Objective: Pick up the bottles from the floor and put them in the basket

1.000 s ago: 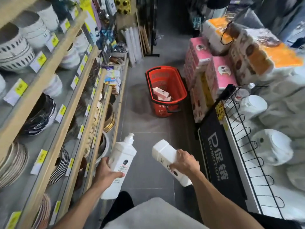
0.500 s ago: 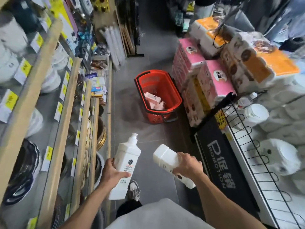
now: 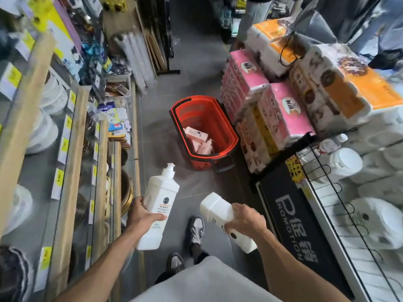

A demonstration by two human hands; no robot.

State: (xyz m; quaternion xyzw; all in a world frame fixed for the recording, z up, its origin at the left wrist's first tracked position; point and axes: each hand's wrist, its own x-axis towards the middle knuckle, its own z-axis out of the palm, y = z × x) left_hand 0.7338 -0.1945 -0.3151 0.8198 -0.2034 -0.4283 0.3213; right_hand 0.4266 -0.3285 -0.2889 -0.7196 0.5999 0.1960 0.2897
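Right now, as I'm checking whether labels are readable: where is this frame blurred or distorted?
Head view: motion blur smears the left shelves and right-side white ware; the basket, pump bottle and second bottle are sharper; wide-angle lens bows shelf edges.

Smooth white plastic bottles point(image 3: 160, 205), slotted red plastic basket point(image 3: 226, 136), rough wooden shelf edges point(image 3: 72, 158), matt grey floor point(image 3: 196, 68).

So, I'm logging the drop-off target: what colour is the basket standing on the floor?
Red-orange all over. The basket shows best in the head view, the only one here.
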